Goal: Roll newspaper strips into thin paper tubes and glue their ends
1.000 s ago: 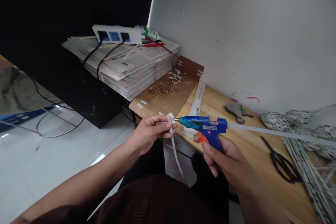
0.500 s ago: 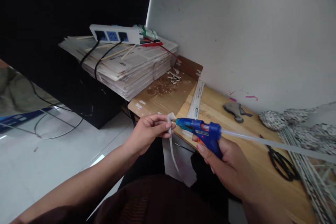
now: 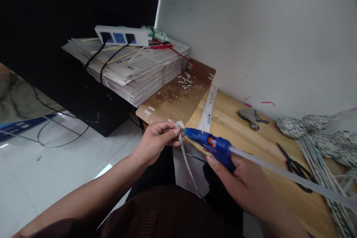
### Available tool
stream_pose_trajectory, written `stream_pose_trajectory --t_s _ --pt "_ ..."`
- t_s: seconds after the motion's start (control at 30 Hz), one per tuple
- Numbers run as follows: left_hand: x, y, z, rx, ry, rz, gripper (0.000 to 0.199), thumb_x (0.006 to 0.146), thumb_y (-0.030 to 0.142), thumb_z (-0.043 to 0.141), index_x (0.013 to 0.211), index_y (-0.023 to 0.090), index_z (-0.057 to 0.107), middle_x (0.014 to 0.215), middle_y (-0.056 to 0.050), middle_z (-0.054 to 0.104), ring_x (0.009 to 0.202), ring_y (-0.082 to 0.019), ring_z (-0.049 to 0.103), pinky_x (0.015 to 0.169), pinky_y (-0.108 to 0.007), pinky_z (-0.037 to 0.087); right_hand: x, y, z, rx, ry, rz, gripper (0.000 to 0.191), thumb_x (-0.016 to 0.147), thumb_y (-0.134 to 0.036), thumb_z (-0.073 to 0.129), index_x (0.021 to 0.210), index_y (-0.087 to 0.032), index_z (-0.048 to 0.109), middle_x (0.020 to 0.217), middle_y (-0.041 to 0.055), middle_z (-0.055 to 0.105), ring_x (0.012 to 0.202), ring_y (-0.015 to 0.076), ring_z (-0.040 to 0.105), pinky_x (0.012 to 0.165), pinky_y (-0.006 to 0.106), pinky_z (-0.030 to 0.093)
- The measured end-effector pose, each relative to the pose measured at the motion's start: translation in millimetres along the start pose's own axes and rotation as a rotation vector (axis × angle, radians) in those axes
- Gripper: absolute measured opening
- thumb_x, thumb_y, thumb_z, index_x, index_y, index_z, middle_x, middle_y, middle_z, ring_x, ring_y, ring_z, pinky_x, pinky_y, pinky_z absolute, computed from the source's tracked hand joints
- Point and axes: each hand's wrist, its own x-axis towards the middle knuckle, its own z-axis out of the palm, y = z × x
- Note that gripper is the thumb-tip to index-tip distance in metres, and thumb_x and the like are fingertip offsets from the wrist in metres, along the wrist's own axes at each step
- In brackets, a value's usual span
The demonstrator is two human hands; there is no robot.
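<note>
My left hand (image 3: 160,139) pinches the top of a thin paper strip (image 3: 185,158), whose long tail hangs down toward my lap. A blue glue gun (image 3: 213,144) is in my right hand (image 3: 240,178), its nozzle against or very close to the strip's folded top end; I cannot tell whether they touch. A long translucent glue stick (image 3: 279,173) juts from the gun's back toward the right. Behind the nozzle, a flat printed paper strip (image 3: 208,109) lies across the wooden table (image 3: 231,119).
A stack of newspapers (image 3: 156,78) bears a white power strip (image 3: 122,36) with two black plugs. Paper scraps (image 3: 185,80) lie on cardboard (image 3: 173,108). Along the right are a grey rag (image 3: 249,117), black scissors (image 3: 297,167), rolled paper sticks (image 3: 320,178) and braided paper coils (image 3: 292,126).
The glue gun has shifted slightly left and tilted, its back end lower, bringing the nozzle nearer the left fingertips. The glue stick swung downward, uncovering more of the scissors. My left hand barely moved.
</note>
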Motion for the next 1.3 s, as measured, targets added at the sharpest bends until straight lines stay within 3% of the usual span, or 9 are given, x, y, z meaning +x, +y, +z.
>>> stream_pose_trajectory --t_s 0.23,0.37,0.53,0.77,1.0,1.3 --pt "-1.5 0.8 -0.6 -0.018 -0.023 -0.051 0.016 0.078 0.027 0.074 0.084 0.013 0.069 0.080 -0.007 0.074 0.073 -0.014 0.070 0.066 -0.022 0.058 0.8 7.8 -2.0 0.137 -0.053 0.076 0.026 0.090 -0.034 0.059 0.113 -0.026 0.066 0.105 0.0059 0.069 0.101 0.0261 0.062 0.091 0.040 0.047" --pt "-1.2 1.3 -0.2 -0.038 -0.032 -0.063 0.018 0.077 0.027 0.075 0.084 0.012 0.068 0.079 -0.008 0.074 0.076 -0.017 0.071 0.066 -0.023 0.058 1.0 16.9 0.9 0.305 -0.071 0.184 0.024 0.090 -0.038 0.058 0.109 -0.025 0.067 0.085 0.0043 0.068 0.081 0.0202 0.063 0.068 0.030 0.051" --pt "-1.6 2.6 0.1 -0.056 -0.050 -0.072 0.018 0.077 0.026 0.075 0.084 0.012 0.066 0.081 -0.008 0.074 0.077 -0.017 0.072 0.066 -0.023 0.058 -1.7 33.0 5.7 0.462 -0.155 0.305 0.027 0.090 -0.043 0.059 0.108 -0.023 0.065 0.067 -0.0011 0.057 0.053 0.0092 0.049 0.045 0.020 0.039" --pt "-0.5 1.8 1.8 -0.077 -0.008 -0.080 0.019 0.076 0.024 0.075 0.086 0.012 0.065 0.083 -0.009 0.075 0.078 -0.018 0.072 0.067 -0.024 0.058 -3.0 29.8 3.3 0.685 -0.179 0.358 0.032 0.091 -0.047 0.057 0.109 -0.021 0.059 0.063 -0.0044 0.048 0.048 0.0060 0.044 0.042 0.017 0.036" --pt "-0.4 2.3 2.9 -0.101 0.001 -0.091 0.019 0.075 0.024 0.076 0.086 0.011 0.066 0.085 -0.010 0.075 0.082 -0.020 0.072 0.067 -0.024 0.059 -1.0 34.9 14.9 0.677 -0.111 0.351 0.026 0.091 -0.044 0.057 0.104 -0.021 0.059 0.065 -0.0042 0.052 0.047 0.0052 0.045 0.042 0.017 0.037" --pt "0.2 -0.8 0.9 -0.103 -0.005 -0.107 0.018 0.076 0.024 0.075 0.086 0.011 0.068 0.085 -0.010 0.075 0.081 -0.020 0.072 0.067 -0.025 0.059 -0.9 35.4 22.6 0.680 -0.116 0.320 0.025 0.092 -0.044 0.055 0.103 -0.022 0.059 0.063 -0.0042 0.053 0.046 0.0059 0.044 0.042 0.019 0.035"
